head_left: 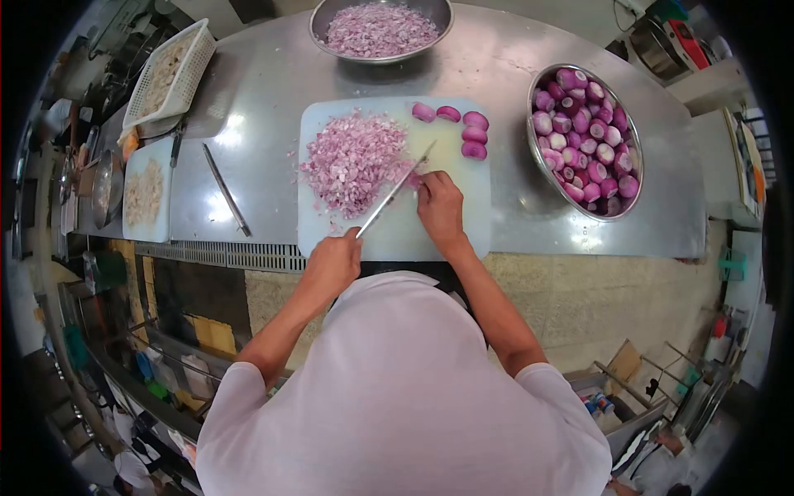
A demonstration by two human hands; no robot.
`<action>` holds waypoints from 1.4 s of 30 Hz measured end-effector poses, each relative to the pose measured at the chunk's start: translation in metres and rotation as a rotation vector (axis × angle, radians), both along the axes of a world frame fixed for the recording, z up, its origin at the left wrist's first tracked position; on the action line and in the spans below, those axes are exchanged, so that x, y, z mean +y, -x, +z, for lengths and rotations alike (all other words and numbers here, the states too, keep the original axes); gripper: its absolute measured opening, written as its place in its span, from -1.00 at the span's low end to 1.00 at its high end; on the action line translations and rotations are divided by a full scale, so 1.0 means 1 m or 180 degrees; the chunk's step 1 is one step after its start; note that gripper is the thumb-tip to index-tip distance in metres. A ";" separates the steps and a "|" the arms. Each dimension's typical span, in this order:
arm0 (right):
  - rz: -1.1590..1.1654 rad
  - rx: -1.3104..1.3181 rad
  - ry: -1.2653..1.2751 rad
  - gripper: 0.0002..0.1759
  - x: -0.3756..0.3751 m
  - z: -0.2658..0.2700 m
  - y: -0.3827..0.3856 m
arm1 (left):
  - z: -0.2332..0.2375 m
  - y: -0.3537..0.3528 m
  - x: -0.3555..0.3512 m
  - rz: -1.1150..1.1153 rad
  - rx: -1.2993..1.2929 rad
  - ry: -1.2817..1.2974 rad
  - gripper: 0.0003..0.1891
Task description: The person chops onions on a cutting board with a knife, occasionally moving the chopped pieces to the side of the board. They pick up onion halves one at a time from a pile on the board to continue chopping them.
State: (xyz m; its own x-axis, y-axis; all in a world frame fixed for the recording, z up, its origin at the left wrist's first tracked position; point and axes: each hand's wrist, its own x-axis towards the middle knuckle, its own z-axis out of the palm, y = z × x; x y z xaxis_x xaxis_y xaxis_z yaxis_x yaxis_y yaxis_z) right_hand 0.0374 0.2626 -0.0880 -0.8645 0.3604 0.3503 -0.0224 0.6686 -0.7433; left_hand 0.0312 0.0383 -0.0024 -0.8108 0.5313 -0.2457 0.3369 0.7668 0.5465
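**At the near edge of the steel table: knife down on the board**

At the near edge of the table [256,124], a white cutting board [413,236] lies square in front of the person, and both hands are on it. The left hand [335,260] is clamped around the handle of a knife [397,188]. The blade runs diagonally up toward the middle of the board, its tip close to the far side. The right hand [438,207] sits just beside the blade, fingers bunched together and pressed down on an onion piece [413,178], which is mostly hidden under the fingertips.

On the left half of the board a big heap of chopped onion [356,161] touches the blade's flank. At the board's far right corner sit a few peeled halves [465,132], well apart from the knife.

Off the board's right edge stands a steel bowl [530,132] packed with peeled purple onions. At the table's far edge a second bowl [380,59] holds more chopped onion. Toward the left, a long thin steel tool [226,188] lies bare on the table, with a smaller board [145,192] of pale chopped bits beyond it. A white basket [169,74] sits at the far left corner.
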 end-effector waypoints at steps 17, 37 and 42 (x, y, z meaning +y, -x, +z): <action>0.0076 -0.0073 0.0232 -0.88 0.004 -0.001 0.003 | -0.006 0.000 0.008 -0.0070 -0.0081 -0.0011 -0.83; 0.0095 -0.0284 0.0011 -0.91 0.006 0.004 0.004 | 0.005 -0.010 0.001 0.0162 -0.0251 0.0059 -0.76; 0.0061 -0.0256 -0.0048 -0.91 0.007 0.000 -0.004 | 0.013 -0.014 0.002 0.0096 -0.0285 0.0065 -0.77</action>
